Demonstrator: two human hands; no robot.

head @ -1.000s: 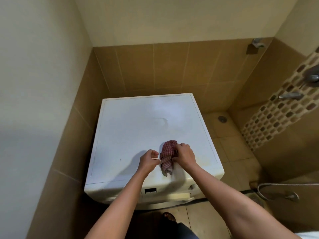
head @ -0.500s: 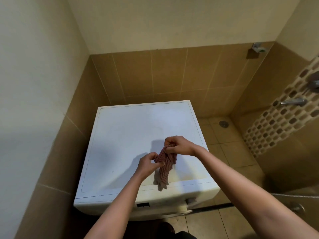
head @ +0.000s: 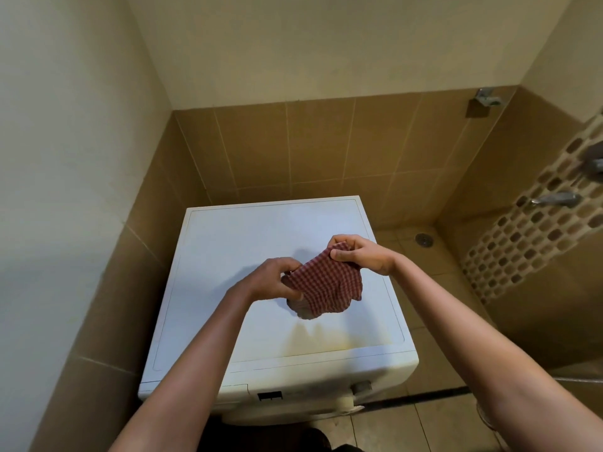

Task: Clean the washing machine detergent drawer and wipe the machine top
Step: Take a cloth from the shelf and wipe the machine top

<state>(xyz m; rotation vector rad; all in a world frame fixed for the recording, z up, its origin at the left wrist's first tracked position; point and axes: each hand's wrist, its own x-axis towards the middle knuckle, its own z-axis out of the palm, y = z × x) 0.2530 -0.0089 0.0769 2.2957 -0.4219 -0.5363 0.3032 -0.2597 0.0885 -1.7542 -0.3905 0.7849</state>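
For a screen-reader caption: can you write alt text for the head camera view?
Two bare hands hold a red checked cloth spread above the white top of a washing machine, the left hand gripping its near-left edge and the right hand its far corner. The machine stands in a tan-tiled bathroom corner, with a yellowish stain near its front edge.

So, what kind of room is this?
Probably a bathroom used for laundry: tiled walls, a floor drain, a wall tap, and a washing machine.

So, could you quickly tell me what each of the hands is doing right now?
Left hand: closed, pinching the near edge of the checked cloth.
Right hand: closed on the cloth's far edge.
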